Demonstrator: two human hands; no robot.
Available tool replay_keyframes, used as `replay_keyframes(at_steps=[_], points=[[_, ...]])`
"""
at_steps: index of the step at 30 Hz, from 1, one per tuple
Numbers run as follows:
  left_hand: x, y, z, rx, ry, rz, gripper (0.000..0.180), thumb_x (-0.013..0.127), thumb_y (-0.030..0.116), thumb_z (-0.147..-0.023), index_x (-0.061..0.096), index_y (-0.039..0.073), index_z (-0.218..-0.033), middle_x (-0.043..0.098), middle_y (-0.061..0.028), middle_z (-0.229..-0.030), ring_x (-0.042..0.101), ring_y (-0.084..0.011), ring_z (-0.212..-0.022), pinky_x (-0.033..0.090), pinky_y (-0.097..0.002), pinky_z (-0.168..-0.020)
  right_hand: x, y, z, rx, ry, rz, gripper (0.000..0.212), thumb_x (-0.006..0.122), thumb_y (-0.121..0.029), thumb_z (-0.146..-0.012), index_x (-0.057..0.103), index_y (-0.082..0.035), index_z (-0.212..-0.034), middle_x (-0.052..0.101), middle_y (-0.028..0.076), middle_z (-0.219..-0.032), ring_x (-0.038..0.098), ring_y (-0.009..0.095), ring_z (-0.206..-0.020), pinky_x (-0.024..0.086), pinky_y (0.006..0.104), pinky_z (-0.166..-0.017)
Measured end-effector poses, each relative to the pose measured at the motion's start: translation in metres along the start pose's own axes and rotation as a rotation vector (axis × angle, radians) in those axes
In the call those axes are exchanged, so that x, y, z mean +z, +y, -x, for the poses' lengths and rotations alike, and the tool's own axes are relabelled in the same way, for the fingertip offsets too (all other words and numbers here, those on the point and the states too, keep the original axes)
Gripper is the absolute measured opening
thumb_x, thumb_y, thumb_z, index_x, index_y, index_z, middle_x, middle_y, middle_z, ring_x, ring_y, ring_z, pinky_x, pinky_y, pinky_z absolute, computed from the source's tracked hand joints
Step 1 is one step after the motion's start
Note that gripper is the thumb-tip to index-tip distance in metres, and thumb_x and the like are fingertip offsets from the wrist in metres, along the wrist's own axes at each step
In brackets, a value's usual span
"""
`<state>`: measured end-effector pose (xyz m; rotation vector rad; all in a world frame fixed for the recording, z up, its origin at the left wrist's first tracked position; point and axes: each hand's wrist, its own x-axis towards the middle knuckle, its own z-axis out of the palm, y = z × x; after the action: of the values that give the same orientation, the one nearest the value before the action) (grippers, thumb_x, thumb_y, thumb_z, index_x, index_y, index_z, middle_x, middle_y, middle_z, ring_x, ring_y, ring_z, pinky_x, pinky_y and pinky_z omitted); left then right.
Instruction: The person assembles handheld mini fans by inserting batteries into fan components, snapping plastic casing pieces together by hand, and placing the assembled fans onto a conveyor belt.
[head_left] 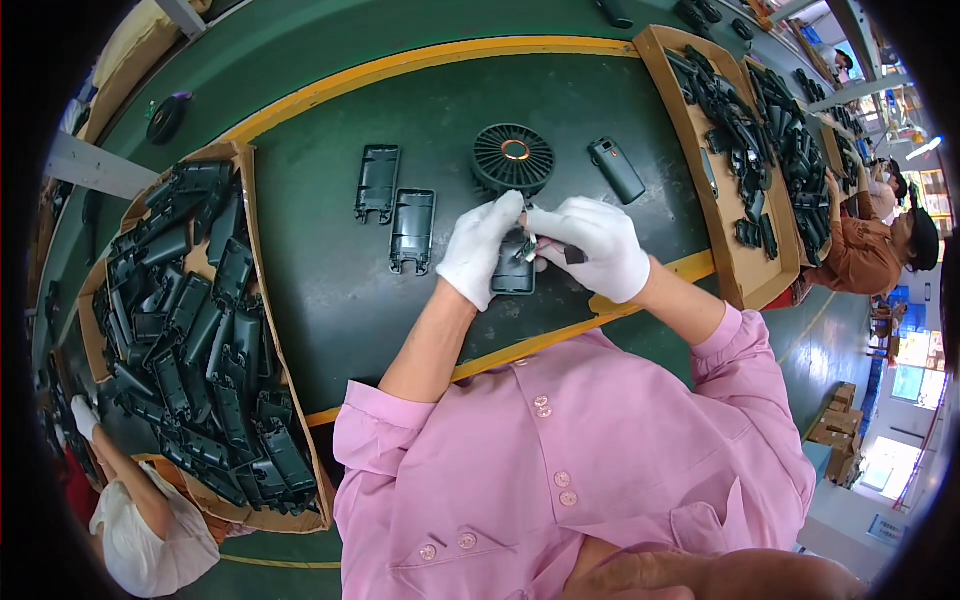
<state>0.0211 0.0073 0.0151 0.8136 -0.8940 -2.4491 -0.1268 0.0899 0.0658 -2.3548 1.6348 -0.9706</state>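
Two white-gloved hands work over a green tabletop (330,300) edged in yellow. The left hand (478,250) is curled in close along the upper left side of a dark casing (515,278), thumb and fingers holding it near the lower rim of a round fan (513,160). The right hand (592,245) has its fingers narrowed in a pinch on thin wires (529,247) above the casing; a small dark piece (574,255) shows beside those fingers. The casing lies directly below the fan, but the gloves hide whether they are joined.

The fan has dark radial ribs and an orange ring at its hub; any lettering there is too small to make out. To its right, a dark handle (618,172) lies tilted, with small orange marks near its top that cannot be read. Left of the fan are two open shells (378,183), one slightly lower than the other.

A cardboard box (198,262) heaped with dark parts stands at the left, and a cardboard tray (757,272) of similar parts at the right. On the far right wall, a bluish sign (885,528) is too small to read.
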Motion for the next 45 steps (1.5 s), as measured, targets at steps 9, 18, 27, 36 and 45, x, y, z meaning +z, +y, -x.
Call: replay_keyframes(at_steps=[9, 18, 27, 36, 45], points=[[0.0, -0.007, -0.001, 0.016, 0.012, 0.014, 0.046, 0.045, 0.043, -0.097, 0.059, -0.001, -0.093, 0.064, -0.0133, -0.074, 0.063, -0.0218, -0.051, 0.053, -0.0289, -0.045, 0.005, 0.002, -0.007, 0.072, -0.004, 0.141, 0.036, 0.068, -0.002, -0.064, 0.063, -0.009, -0.099, 0.061, 0.004, -0.076, 0.058, 0.024, -0.074, 0.046, 0.0352, -0.069], [0.002, -0.004, 0.001, 0.004, 0.003, 0.026, 0.049, 0.043, 0.044, -0.097, 0.06, -0.001, -0.092, 0.063, -0.0128, -0.071, 0.063, -0.021, -0.051, 0.052, -0.0291, -0.045, 0.007, 0.005, -0.005, 0.019, 0.032, 0.273, 0.033, 0.069, 0.002, -0.068, 0.063, -0.002, -0.1, 0.058, 0.008, -0.074, 0.055, 0.025, -0.068, 0.045, 0.0354, -0.063], [0.003, -0.007, 0.0, 0.051, 0.063, -0.052, 0.047, 0.045, 0.045, -0.095, 0.06, 0.0, -0.092, 0.063, -0.0116, -0.075, 0.064, -0.0201, -0.058, 0.052, -0.0286, -0.049, 0.01, -0.006, -0.003, -0.085, -0.028, 0.46, 0.036, 0.065, -0.004, -0.067, 0.06, -0.001, -0.102, 0.053, 0.004, -0.072, 0.053, 0.021, -0.066, 0.042, 0.0331, -0.061], [0.002, -0.01, -0.004, 0.097, -0.242, -0.101, 0.024, 0.069, 0.007, -0.076, 0.053, 0.005, -0.094, 0.06, -0.003, -0.079, 0.058, -0.0097, -0.063, 0.049, -0.0253, -0.056, -0.003, 0.012, -0.01, -0.116, -0.153, 0.376, 0.026, 0.061, -0.014, -0.072, 0.062, -0.008, -0.097, 0.051, 0.002, -0.075, 0.053, 0.02, -0.074, 0.042, 0.0326, -0.066], [0.008, -0.021, -0.003, 0.213, -0.084, -0.253, 0.03, 0.061, -0.009, -0.07, 0.055, 0.002, -0.098, 0.062, -0.0036, -0.083, 0.06, -0.0112, -0.07, 0.05, -0.0265, -0.06, 0.002, 0.001, -0.004, -0.157, -0.151, 0.541, 0.028, 0.062, -0.016, -0.071, 0.062, -0.005, -0.097, 0.049, 0.0, -0.074, 0.05, 0.017, -0.073, 0.039, 0.0301, -0.061]])
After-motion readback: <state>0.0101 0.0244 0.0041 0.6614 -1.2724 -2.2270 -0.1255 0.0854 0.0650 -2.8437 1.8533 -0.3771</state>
